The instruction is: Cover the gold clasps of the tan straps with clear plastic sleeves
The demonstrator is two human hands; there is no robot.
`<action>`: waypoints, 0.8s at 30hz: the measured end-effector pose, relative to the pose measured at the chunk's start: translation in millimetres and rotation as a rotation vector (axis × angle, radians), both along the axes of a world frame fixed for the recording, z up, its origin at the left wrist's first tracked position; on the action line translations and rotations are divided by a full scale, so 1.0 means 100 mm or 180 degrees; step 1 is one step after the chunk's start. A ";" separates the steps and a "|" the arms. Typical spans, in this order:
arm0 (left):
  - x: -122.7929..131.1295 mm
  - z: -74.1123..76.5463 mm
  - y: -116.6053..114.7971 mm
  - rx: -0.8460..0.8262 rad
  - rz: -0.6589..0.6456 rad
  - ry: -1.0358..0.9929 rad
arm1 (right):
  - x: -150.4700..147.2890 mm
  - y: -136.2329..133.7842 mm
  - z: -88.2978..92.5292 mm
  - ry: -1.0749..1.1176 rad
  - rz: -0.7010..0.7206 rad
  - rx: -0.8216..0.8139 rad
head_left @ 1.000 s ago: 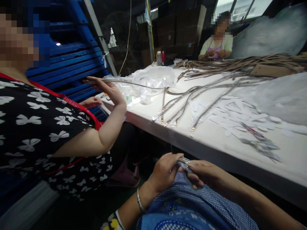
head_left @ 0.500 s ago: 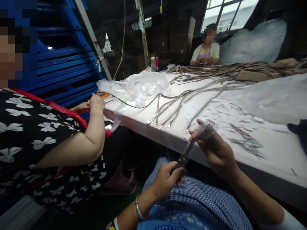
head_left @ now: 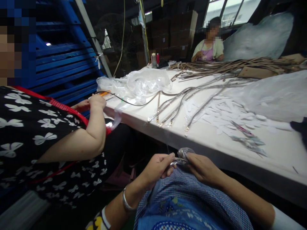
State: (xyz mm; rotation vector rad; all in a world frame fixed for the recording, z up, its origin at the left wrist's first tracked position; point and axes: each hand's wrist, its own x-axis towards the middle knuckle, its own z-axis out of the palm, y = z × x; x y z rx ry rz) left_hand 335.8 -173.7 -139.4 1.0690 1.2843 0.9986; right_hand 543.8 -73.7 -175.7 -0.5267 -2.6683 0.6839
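Above my lap, just off the table's front edge, my left hand pinches the near end of a strap in clear plastic. My right hand grips the bunched part of the same strap, its fingers wrapped round the shiny plastic. Much of the strap is hidden by the fingers. Beyond my hands, several thin grey-brown straps with gold-coloured metal ends lie across the white table, some in clear film.
At my left a co-worker's arm reaches to a dark strap. Clear plastic bags and a pile of brown straps lie farther back. White scraps and pink-handled scissors are at right. Another person sits opposite.
My right hand has come down and in from above the table edge to my left hand. The plastic-wrapped strap, stretched between them before, is now bunched. My left hand has moved slightly left.
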 end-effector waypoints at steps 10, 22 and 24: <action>-0.06 -0.22 0.00 0.2782 -0.0647 0.3410 | 0.06 -0.17 0.29 -0.0441 -0.0183 -0.3781; -0.02 -0.21 0.30 0.2740 -0.0600 0.1825 | 0.18 -0.29 0.42 0.0592 0.0444 -0.4706; 0.07 -0.22 0.31 0.2597 -0.0483 0.1388 | 0.20 -0.30 0.41 0.0908 0.0467 -0.4919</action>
